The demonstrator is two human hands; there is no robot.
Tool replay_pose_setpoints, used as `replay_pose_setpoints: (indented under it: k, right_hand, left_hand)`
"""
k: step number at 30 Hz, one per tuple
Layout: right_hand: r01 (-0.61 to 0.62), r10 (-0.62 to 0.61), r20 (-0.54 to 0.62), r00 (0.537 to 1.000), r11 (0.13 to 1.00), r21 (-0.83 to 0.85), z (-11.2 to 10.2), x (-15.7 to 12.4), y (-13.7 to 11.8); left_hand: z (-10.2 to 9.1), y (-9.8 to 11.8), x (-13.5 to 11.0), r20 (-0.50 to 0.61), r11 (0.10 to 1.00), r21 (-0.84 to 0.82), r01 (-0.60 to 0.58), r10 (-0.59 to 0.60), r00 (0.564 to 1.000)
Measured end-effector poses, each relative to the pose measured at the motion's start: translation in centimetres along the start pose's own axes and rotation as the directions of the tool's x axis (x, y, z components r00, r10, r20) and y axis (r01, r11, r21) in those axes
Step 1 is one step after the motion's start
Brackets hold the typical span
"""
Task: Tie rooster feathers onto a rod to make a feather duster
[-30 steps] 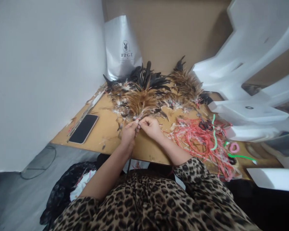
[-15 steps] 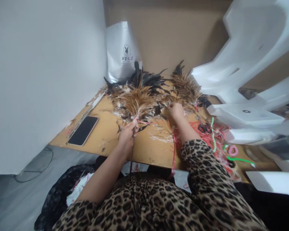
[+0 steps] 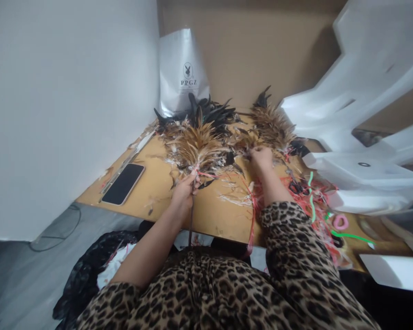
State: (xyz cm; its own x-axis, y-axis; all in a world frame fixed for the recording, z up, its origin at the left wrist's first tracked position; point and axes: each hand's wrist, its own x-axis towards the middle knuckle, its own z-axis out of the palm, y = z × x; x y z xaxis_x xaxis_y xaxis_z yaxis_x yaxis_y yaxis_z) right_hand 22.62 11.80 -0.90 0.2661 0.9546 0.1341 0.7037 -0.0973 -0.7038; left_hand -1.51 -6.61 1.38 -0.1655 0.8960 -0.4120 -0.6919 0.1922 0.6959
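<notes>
My left hand [image 3: 184, 192] is closed round the bound base of a brown feather bundle [image 3: 198, 149], tied with pink string, on a thin dark stick that hangs down over the table edge. My right hand [image 3: 260, 158] reaches farther back with its fingers curled into the loose brown feathers [image 3: 271, 126] heaped at the rear of the wooden table [image 3: 213, 213]. Black feathers [image 3: 211, 112] lie behind the bundle.
A phone [image 3: 123, 184] lies face up at the table's left edge. Pink strings [image 3: 309, 201], green cords and a pink ring [image 3: 340, 222] cover the right side. A white bag [image 3: 185, 68] leans on the back wall. White foam pieces [image 3: 361, 165] crowd the right.
My right hand left the bundle's base beside my left hand and reached back to the loose feather heap. The left hand kept its grip on the bundle.
</notes>
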Motion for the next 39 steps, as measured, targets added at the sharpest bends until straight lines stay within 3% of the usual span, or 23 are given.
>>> replay_pose_setpoints:
  k: [2, 5, 7, 9, 13, 17, 22, 26, 32, 39]
  right_hand:
    - [-0.069, 0.056, 0.049, 0.997, 0.942, 0.329, -1.2, -1.0, -0.3]
    - [-0.117, -0.02, 0.189, 0.982, 0.72, 0.684, -2.7, -3.6, -1.5]
    - [-0.148, -0.137, 0.273, 0.952, 0.577, 0.803, -3.2, -6.0, -2.8]
    - [-0.198, -0.228, 0.348, 0.909, 0.498, 0.845, -3.2, -8.6, -4.3]
    - [-0.257, -0.315, 0.441, 0.84, 0.484, 0.836, -1.6, -13.1, -6.8]
    - [-0.293, -0.327, 0.486, 0.81, 0.492, 0.82, 0.6, -15.4, -7.9]
    - [-0.265, -0.308, 0.463, 0.831, 0.512, 0.817, 2.4, -16.3, -8.1]
    - [-0.286, -0.286, 0.456, 0.842, 0.479, 0.83, 3.0, -16.6, -7.9]
    - [-0.362, -0.302, 0.486, 0.82, 0.384, 0.849, 3.9, -16.7, -7.3]
    - [-0.4, -0.366, 0.53, 0.765, 0.375, 0.836, 4.2, -16.8, -7.1]
  left_hand:
    - [0.2, -0.2, 0.1, -0.012, 1.0, 0.017, -0.006, 0.007, 1.0]
    - [0.6, -0.6, 0.0, -0.012, 0.999, 0.043, -0.022, 0.022, 1.0]
    - [0.9, -0.9, -0.1, 0.007, 0.998, 0.048, -0.029, 0.029, 1.0]
    - [1.1, -1.1, -0.3, 0.029, 0.999, 0.043, -0.032, 0.031, 0.999]
    - [1.1, -1.2, -0.8, 0.019, 0.998, 0.043, -0.046, 0.045, 0.999]
    - [1.0, -1.2, -1.1, 0.012, 0.996, 0.055, -0.074, 0.073, 0.997]
    - [0.9, -1.2, -1.3, 0.009, 0.996, 0.041, -0.079, 0.078, 0.997]
    - [1.0, -1.5, -1.5, 0.027, 0.992, 0.052, -0.117, 0.116, 0.993]
    - [0.6, -2.0, -1.3, 0.067, 0.97, 0.11, -0.216, 0.21, 0.975]
    - [0.1, -2.7, -0.9, 0.082, 0.939, 0.18, -0.293, 0.283, 0.956]
